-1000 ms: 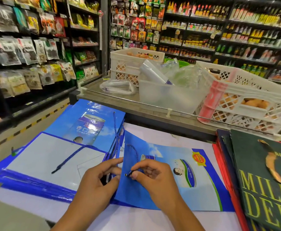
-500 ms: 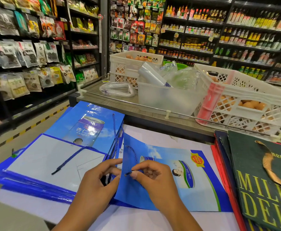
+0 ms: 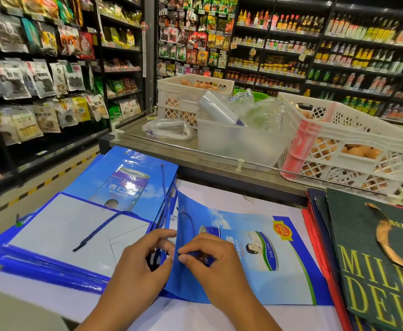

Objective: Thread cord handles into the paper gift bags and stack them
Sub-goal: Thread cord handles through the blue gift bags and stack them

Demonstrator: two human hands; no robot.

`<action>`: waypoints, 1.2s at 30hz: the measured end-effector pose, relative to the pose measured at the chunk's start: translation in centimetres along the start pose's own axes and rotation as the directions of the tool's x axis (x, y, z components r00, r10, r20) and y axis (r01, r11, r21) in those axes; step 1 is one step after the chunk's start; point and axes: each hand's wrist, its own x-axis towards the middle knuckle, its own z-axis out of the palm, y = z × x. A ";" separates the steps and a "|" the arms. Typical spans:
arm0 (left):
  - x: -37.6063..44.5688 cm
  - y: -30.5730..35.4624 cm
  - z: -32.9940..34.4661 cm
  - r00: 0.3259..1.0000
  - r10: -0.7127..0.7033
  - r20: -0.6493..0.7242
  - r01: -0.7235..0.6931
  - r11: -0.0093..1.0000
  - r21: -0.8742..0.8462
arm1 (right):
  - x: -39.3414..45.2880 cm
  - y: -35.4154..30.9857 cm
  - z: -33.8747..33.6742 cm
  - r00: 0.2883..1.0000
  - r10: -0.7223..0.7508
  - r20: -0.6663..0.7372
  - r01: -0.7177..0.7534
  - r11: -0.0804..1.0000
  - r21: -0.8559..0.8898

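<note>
Near the front edge of the white worktop (image 3: pixel 195 316), a flat blue paper gift bag (image 3: pixel 243 278) is lying with its printed side up. The right hand (image 3: pixel 210 261) is resting on this bag, and its fingers (image 3: pixel 183 253) are pinching the black tip of a blue cord handle (image 3: pixel 190 225). The cord is running from the far left corner of the bag toward the hand. The left hand (image 3: pixel 138 263) is holding the left edge of the same bag, with the fingers (image 3: pixel 164 235) curled around the edge and lifting it a little.

To the left, a stack of blue gift bags (image 3: pixel 52 235) is lying flat, partly over the worktop edge. The top bag of the stack is showing its white side, and a loose blue cord (image 3: pixel 100 229) is lying across it. Another blue cord (image 3: pixel 164 187) is lying between the stack and the held bag.

At the right side, a pile of dark green bags (image 3: pixel 374 259) with gold letters is lying on red ones.

On the far shelf (image 3: pixel 171 151), a clear plastic tub (image 3: pixel 241 142) with plastic wrappers is standing between two white crates (image 3: pixel 353 130) that are holding eggs. Store shelves with packaged goods are filling the background.
</note>
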 end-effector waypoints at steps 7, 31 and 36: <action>-0.1 0.4 0.0 0.999 0.034 -0.012 -0.034 0.999 -0.022 | 0.0 0.4 0.1 0.999 0.039 0.008 -0.039 0.999 0.019; 0.5 -0.3 0.2 0.987 0.163 0.008 -0.162 0.969 0.187 | 0.2 0.8 0.1 0.989 0.146 0.019 -0.147 0.989 0.018; 0.2 0.3 0.1 0.996 0.090 -0.017 -0.087 0.989 0.120 | 0.1 0.7 0.1 0.982 0.190 0.008 -0.190 0.977 0.098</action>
